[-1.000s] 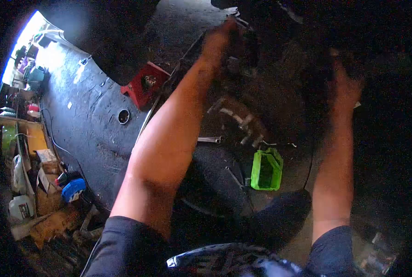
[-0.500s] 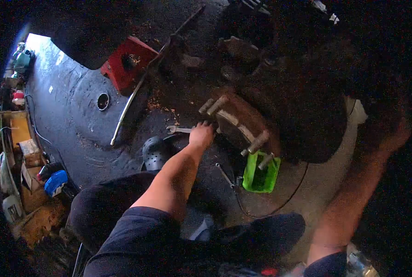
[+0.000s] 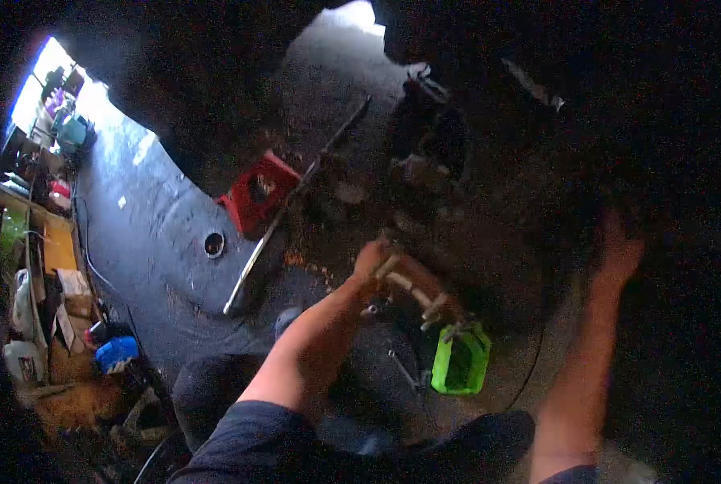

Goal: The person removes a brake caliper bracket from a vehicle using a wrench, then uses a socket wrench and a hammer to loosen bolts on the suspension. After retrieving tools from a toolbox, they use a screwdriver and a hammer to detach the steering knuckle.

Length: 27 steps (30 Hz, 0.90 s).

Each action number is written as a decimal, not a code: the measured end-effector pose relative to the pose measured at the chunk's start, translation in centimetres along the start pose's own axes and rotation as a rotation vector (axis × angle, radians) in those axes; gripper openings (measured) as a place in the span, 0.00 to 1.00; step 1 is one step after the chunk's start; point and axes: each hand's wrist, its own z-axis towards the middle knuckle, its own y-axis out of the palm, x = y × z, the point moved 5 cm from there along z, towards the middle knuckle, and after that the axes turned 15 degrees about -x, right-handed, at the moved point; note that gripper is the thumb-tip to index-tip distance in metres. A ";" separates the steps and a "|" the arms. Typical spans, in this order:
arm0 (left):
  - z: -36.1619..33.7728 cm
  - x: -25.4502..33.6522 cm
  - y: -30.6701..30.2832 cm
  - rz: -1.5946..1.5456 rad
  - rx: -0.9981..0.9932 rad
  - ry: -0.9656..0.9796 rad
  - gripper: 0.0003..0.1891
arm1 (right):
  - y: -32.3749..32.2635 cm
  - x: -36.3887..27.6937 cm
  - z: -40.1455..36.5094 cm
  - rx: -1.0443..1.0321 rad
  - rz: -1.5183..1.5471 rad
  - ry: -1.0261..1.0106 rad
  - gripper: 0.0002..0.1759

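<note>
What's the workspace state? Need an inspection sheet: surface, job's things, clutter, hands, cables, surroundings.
Surface: dark floor, crumb-like debris near the red stand.
Job's things: studded part, beside the left hand.
Clutter: red stand, long bar, green tub, slim tool left of the tub.
Hands: left at the part's left end, grip unclear; right hand apart from it, in shadow, contents unclear.
Cables: thin cable along the floor's left edge.
Surroundings: boxes and blue container at left; far right too dark to tell.
</note>
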 end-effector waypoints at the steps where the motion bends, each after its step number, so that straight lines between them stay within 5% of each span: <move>1: 0.6 1.8 -1.9 -0.005 0.093 -0.065 0.19 | -0.3 0.3 0.5 -0.059 -0.073 -0.053 0.28; 3: -0.3 8.7 -7.3 0.302 0.415 -0.242 0.18 | 1.3 -3.7 -0.8 -0.123 -0.182 -0.037 0.27; 7: -1.7 6.3 -11.6 -0.132 -0.097 -0.195 0.16 | 2.3 -9.2 -2.9 -0.058 -0.413 0.044 0.24; 9: -0.7 4.2 -11.9 -0.133 -0.286 -0.288 0.15 | 3.0 -6.4 -2.6 -0.239 -0.265 -0.205 0.20; 12: -1.0 8.4 -12.0 -0.276 -0.091 -0.027 0.12 | 2.5 -5.8 -2.4 -0.190 -0.294 -0.102 0.20; 14: 1.4 4.9 -13.1 -0.300 -0.146 -0.237 0.11 | 2.5 -6.1 -2.6 -0.201 -0.379 -0.164 0.22; 16: 1.3 7.6 -14.3 -0.104 -0.201 -0.222 0.10 | 2.6 -6.0 -2.6 -0.179 -0.458 -0.242 0.23; 18: -2.9 17.5 -15.5 0.272 -0.220 0.018 0.11 | 2.7 -5.7 -2.6 -0.150 -0.499 -0.292 0.22; 21: -9.4 30.0 -16.2 -0.862 -0.216 0.188 0.15 | 2.6 -6.2 -2.9 -0.202 -0.426 -0.187 0.21; 23: -11.6 35.0 -16.1 -1.065 -0.251 0.351 0.17 | 2.7 -6.6 -2.7 -0.258 -0.319 -0.014 0.22; 26: -12.6 37.3 -15.8 -0.660 -0.222 0.661 0.21 | 3.0 -4.5 -2.2 -0.284 -0.476 -0.095 0.29; 27: -12.7 37.7 -15.2 -0.628 -0.195 0.622 0.22 | 3.0 -4.6 -2.2 -0.273 -0.504 -0.120 0.31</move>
